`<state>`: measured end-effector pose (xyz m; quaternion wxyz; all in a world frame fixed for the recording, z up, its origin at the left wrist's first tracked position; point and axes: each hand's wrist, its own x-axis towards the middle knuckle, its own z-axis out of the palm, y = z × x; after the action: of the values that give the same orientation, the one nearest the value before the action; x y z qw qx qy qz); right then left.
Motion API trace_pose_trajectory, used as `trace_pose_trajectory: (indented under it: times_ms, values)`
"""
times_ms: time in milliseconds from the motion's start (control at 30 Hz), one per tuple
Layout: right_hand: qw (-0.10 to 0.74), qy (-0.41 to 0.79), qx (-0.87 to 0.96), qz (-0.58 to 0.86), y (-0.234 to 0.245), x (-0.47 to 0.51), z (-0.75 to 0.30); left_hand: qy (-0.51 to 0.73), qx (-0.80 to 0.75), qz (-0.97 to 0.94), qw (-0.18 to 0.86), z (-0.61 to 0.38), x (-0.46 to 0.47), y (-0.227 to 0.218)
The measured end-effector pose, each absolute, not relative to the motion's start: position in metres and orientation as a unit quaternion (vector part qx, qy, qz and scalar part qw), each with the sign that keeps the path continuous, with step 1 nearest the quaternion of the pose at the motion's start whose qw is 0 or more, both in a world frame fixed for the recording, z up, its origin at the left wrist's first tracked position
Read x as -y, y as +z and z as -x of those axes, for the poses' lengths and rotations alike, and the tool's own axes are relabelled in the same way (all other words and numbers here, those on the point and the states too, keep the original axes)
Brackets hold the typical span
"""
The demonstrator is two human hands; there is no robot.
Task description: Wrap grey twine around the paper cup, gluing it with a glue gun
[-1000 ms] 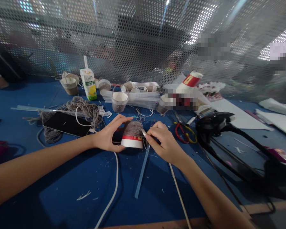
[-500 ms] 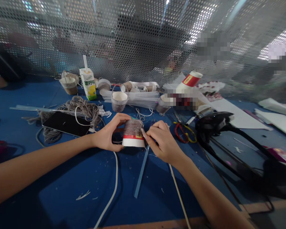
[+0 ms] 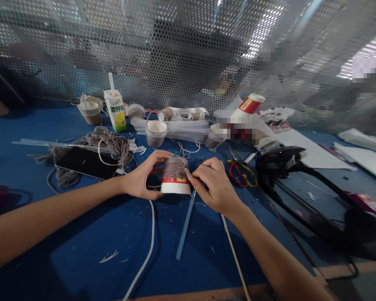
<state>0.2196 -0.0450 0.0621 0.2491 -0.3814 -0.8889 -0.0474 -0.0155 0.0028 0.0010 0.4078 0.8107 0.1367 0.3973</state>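
A paper cup is upside down in front of me, its white rim low and a red band above. Grey cord is wound in rows around its upper part. My left hand grips the cup from the left, fingers over the top and thumb near the rim. At the right side, my right hand is closed, its thumb pressing on the cord against the cup; the other fingertips are partly hidden. A clear glue stick lies on the table just below the cup.
Behind stand a cord-wrapped cup with a handle and a drink carton. Left lie a phone and tangled grey cord. Scissors and a black stand-like object are right. White cables cross the blue table.
Almost nothing differs. The right thumb has shifted very slightly on the cord, and the whole view has moved a little.
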Motion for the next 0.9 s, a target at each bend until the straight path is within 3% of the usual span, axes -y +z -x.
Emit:
trace_pose_trajectory:
  times_ms: [100, 267, 400, 567, 700, 900]
  values:
    - [0.287, -0.032, 0.871, 0.398, 0.063, 0.046, -0.222, 0.409, -0.136, -0.804, 0.41, 0.015, -0.003, 0.0]
    - [0.427, 0.057, 0.792, 0.433, 0.061, 0.044, -0.229, 0.456, -0.138, -0.775, 0.415, 0.013, -0.005, -0.004]
    - [0.502, 0.154, 0.765, 0.373, 0.053, 0.045, -0.229, 0.474, -0.134, -0.751, 0.44, 0.013, -0.005, -0.005]
    - [0.47, 0.24, 0.805, 0.27, 0.051, 0.056, -0.221, 0.465, -0.13, -0.748, 0.455, 0.012, -0.005, -0.003]
    - [0.416, 0.262, 0.822, 0.288, 0.055, 0.059, -0.215, 0.472, -0.123, -0.751, 0.446, 0.01, -0.005, -0.003]
    - [0.413, 0.317, 0.793, 0.315, 0.05, 0.054, -0.218, 0.483, -0.112, -0.748, 0.442, 0.01, -0.007, -0.005]
